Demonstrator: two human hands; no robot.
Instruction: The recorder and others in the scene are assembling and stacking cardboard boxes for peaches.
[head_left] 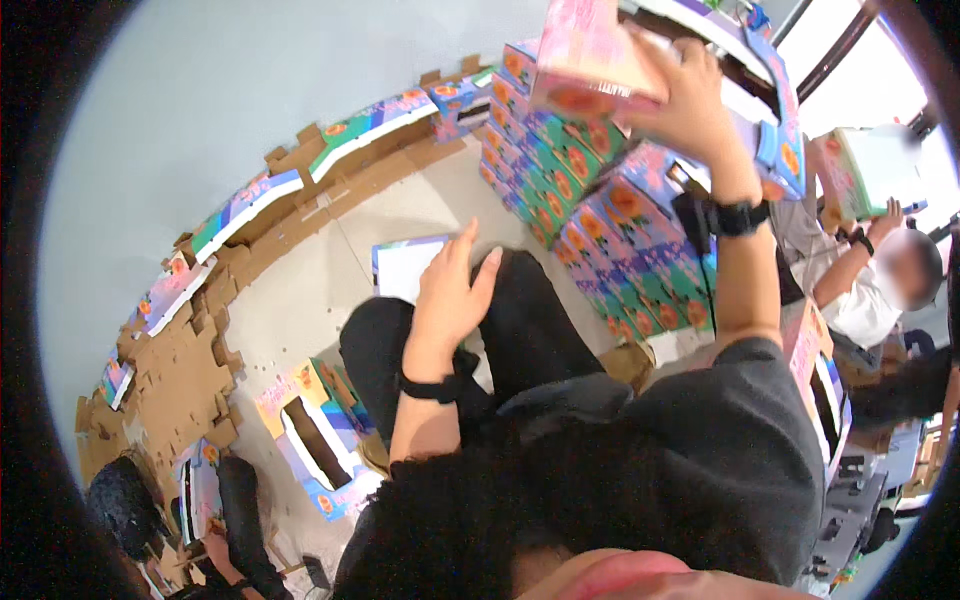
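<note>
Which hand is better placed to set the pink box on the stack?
Right, probably. The right hand already grips the pink box, raised just above the stack. The left hand is open and empty, resting on the knee, lower down.

Printed cartons around a seated person, seen from above.

A pink carton (590,60) with orange fruit print is held high in the right hand (690,105); behind it rises a stack of green, blue and purple cartons (600,230). Flattened cartons (240,215), brown inside with colourful edges, line the floor along the wall. An open carton (315,440) lies by the knee; a co-worker lifts another carton (865,170).
</note>
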